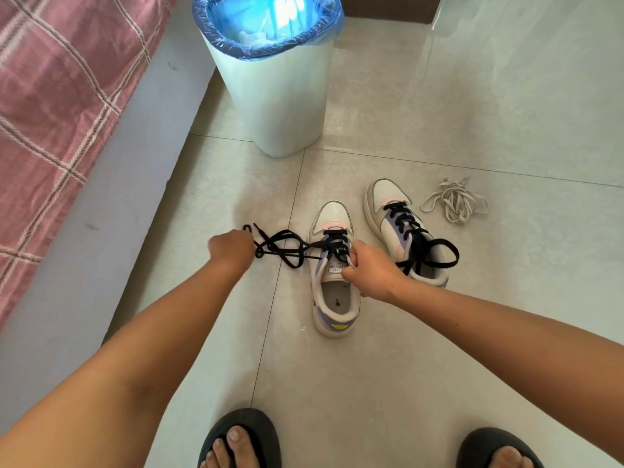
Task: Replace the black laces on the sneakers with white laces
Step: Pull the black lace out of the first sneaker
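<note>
The left hand (233, 246) is grasping the black lace (287, 246) at nine o'clock of the near sneaker (332, 282), while the right hand (368, 270) is pinching its tongue (334, 266).

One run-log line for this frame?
left hand: pulling black lace | right hand: holding near sneaker tongue | white laces: unused

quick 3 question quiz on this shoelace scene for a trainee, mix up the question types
1. True or false: the white laces are already threaded into a sneaker.
2. Which hand pulls the loose black lace out to the side?
A. left hand
B. right hand
3. Fill in: the right hand grips the near sneaker at its ____.

Key
1. False; they lie loose on the floor beside the far sneaker.
2. A
3. tongue
</note>
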Action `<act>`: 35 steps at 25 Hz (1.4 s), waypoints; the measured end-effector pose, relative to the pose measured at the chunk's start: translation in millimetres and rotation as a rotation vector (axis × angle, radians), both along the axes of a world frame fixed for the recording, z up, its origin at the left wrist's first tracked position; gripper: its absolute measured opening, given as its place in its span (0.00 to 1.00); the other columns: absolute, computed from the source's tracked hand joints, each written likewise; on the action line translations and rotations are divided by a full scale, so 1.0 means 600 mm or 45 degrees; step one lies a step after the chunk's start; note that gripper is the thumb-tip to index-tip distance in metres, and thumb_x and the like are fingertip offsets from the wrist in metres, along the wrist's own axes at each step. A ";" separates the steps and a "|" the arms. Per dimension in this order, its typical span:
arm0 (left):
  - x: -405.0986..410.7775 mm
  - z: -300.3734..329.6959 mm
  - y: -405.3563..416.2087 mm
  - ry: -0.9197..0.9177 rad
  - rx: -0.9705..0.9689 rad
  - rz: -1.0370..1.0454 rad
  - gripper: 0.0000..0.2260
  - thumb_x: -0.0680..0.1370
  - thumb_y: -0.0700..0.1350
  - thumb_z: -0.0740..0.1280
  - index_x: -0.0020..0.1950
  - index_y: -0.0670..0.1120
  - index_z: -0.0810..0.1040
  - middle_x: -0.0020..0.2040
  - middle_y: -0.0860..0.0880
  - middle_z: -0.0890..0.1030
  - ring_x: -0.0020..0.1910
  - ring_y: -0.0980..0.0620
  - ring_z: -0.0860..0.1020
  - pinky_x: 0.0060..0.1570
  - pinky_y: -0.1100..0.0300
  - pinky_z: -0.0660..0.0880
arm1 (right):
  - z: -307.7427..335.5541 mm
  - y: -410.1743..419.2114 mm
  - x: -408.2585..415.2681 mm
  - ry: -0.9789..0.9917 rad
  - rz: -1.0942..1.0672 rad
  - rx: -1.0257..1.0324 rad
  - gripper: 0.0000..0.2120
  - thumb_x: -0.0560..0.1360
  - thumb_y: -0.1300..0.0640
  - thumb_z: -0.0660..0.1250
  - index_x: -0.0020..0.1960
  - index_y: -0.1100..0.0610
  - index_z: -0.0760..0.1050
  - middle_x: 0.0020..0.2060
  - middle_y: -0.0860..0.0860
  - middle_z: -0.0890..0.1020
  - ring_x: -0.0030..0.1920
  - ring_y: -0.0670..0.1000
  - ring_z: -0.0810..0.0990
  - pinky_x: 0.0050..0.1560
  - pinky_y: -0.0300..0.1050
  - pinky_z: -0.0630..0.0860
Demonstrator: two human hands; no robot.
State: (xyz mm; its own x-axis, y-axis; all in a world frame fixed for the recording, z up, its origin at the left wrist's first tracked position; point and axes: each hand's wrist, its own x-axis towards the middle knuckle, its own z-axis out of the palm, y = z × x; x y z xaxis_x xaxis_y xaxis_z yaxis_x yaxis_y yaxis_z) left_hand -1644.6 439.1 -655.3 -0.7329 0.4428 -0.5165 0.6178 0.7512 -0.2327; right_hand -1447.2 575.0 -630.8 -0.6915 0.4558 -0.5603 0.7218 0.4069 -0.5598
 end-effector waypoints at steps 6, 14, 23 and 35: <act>-0.044 0.007 -0.038 0.065 -0.261 0.010 0.12 0.74 0.37 0.62 0.56 0.46 0.76 0.40 0.52 0.75 0.43 0.49 0.76 0.40 0.60 0.67 | -0.005 0.004 0.001 0.017 -0.047 -0.040 0.12 0.74 0.59 0.63 0.37 0.52 0.60 0.36 0.52 0.70 0.38 0.54 0.73 0.43 0.58 0.80; 0.133 0.050 0.036 -0.405 0.372 -0.322 0.21 0.79 0.63 0.49 0.40 0.50 0.72 0.37 0.51 0.74 0.37 0.50 0.73 0.35 0.59 0.64 | -0.013 0.017 -0.006 0.075 -0.256 -0.170 0.10 0.78 0.52 0.62 0.43 0.56 0.67 0.36 0.52 0.73 0.39 0.51 0.73 0.46 0.52 0.76; 0.174 0.046 0.036 -0.170 -0.248 -0.772 0.15 0.78 0.37 0.60 0.64 0.48 0.71 0.57 0.47 0.71 0.54 0.45 0.75 0.39 0.55 0.69 | -0.011 0.039 -0.018 0.126 0.330 0.005 0.08 0.81 0.58 0.56 0.43 0.56 0.64 0.37 0.52 0.73 0.41 0.53 0.69 0.40 0.45 0.65; 0.174 0.045 0.028 -0.231 -0.314 -0.620 0.20 0.77 0.37 0.62 0.69 0.48 0.69 0.59 0.46 0.70 0.54 0.46 0.75 0.39 0.56 0.70 | -0.004 0.012 -0.028 -0.131 -0.014 -0.326 0.14 0.82 0.49 0.54 0.43 0.56 0.68 0.37 0.52 0.74 0.38 0.51 0.73 0.34 0.43 0.70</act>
State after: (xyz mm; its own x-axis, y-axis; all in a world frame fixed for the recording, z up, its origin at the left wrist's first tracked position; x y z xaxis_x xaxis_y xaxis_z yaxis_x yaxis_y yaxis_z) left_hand -1540.0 456.0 -628.2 -0.3651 0.5573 -0.7458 0.9251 0.3071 -0.2234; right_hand -1463.9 582.4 -633.4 -0.6209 0.2977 -0.7251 0.7837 0.2532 -0.5671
